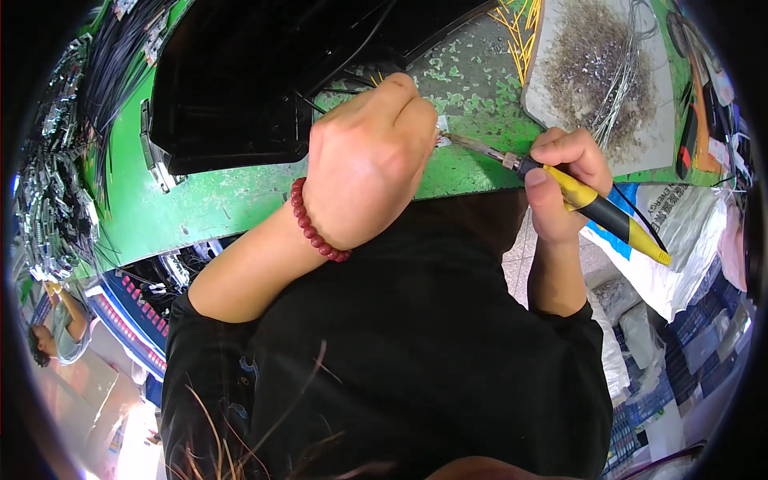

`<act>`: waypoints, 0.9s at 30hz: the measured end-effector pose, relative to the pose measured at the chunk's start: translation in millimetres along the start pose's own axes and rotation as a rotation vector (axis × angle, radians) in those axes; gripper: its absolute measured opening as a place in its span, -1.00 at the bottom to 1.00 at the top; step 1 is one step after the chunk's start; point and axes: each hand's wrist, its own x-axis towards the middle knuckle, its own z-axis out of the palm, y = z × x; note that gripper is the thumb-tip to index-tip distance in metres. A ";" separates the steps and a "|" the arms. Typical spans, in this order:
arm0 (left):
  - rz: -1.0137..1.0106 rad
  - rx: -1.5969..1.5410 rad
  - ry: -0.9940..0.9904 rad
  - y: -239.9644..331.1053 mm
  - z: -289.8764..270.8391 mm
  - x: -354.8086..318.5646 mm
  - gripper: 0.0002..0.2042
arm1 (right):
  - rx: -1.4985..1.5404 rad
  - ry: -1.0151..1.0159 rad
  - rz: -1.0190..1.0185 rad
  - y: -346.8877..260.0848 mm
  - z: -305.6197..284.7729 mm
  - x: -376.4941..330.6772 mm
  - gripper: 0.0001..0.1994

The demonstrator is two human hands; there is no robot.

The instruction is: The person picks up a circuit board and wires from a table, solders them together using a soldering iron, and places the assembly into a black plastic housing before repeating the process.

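A yellow-and-black soldering iron is gripped in my right hand, its metal tip slanting up and left. The tip reaches a small pale piece beside the fingers of my left hand. That hand is closed, back upward, with a red bead bracelet round the wrist. Whatever its fingers pinch is hidden beneath them. Thin dark wires run under the left hand from a large black casing, which lies on the worn green tabletop.
A whitish board at the far right carries brown residue and loose solder wire. Yellow wires lie beside it. Black wires and many shiny metal parts fill the left. A metal bracket sits by the casing.
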 end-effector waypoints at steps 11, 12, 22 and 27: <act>0.006 -0.006 0.009 -0.3 0.2 1.2 -0.83 | 0.056 0.096 -0.079 6.7 2.8 -3.1 -0.84; 0.005 -0.006 0.006 0.2 -0.3 1.7 -0.83 | 0.056 0.096 -0.081 6.5 1.6 -4.5 -0.84; 0.020 0.012 -0.005 1.6 -2.2 2.9 -0.83 | 0.065 0.199 -0.039 1.2 2.7 -11.9 -0.72; 0.012 0.032 -0.044 2.7 -3.4 5.5 -0.84 | -0.023 0.325 -0.084 -3.5 16.7 -9.8 -0.73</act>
